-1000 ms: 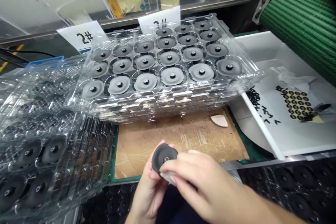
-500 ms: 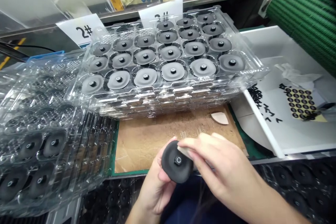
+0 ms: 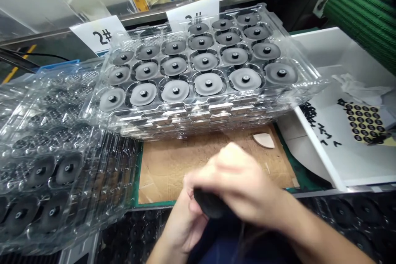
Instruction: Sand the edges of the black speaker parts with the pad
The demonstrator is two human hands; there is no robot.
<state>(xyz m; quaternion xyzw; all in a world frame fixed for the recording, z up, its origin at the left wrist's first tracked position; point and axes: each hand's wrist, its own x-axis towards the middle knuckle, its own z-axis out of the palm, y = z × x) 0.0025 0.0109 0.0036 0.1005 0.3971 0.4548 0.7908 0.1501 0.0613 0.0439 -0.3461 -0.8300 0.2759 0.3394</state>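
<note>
In front of my body, my left hand [image 3: 183, 219] grips a black rounded disc [image 3: 210, 204] by its edge. The far side and centre of this disc are covered by my right hand [image 3: 239, 179], which lies closed across it and is blurred by motion. The small pale pad that my right fingers pinched a moment ago is hidden now. Beneath and beyond my hands is a brown cardboard sheet [image 3: 163, 173], with a pale wedge-shaped piece [image 3: 264, 140] near its far right corner.
A stack of clear plastic trays [image 3: 192, 109] stands behind, its top tray filled with similar discs. More clear trays [image 3: 102, 173] are stacked at left. On the right, a white bin [image 3: 321, 156] holds small black pieces and a sheet of round stickers [image 3: 365, 121]. A green ribbed roller [image 3: 361, 12] overhangs it.
My right hand has moved left and across the disc, now covering its central post. The disc appears tilted, and the pale pad has gone out of sight. My left hand stays nearly in place.
</note>
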